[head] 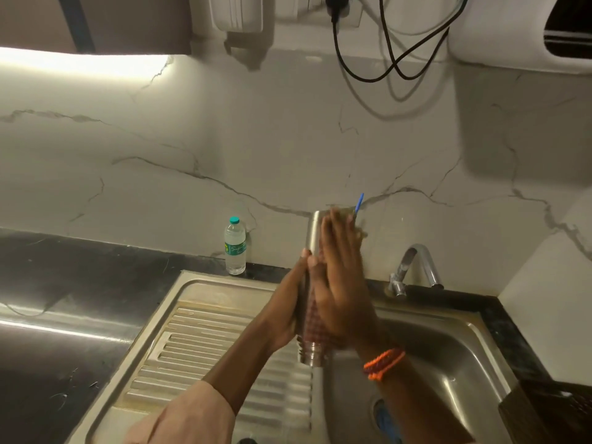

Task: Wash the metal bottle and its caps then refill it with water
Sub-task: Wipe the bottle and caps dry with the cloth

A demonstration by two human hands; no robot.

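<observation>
steel sink (224, 293) under the hands | metal bottle (314, 229) held above it, threaded mouth toward camera | left hand (288, 315) curled round its lower body | right hand (341, 283) flat against its side, fingers straight | plastic water bottle (234, 246) on counter

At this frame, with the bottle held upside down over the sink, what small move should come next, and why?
Probably keep rubbing the right hand along the bottle. The left hand grips it, threaded mouth pointing down over the sink, and the right palm lies flat on its side. No water shows at the tap, so rinsing would likely follow.
</observation>
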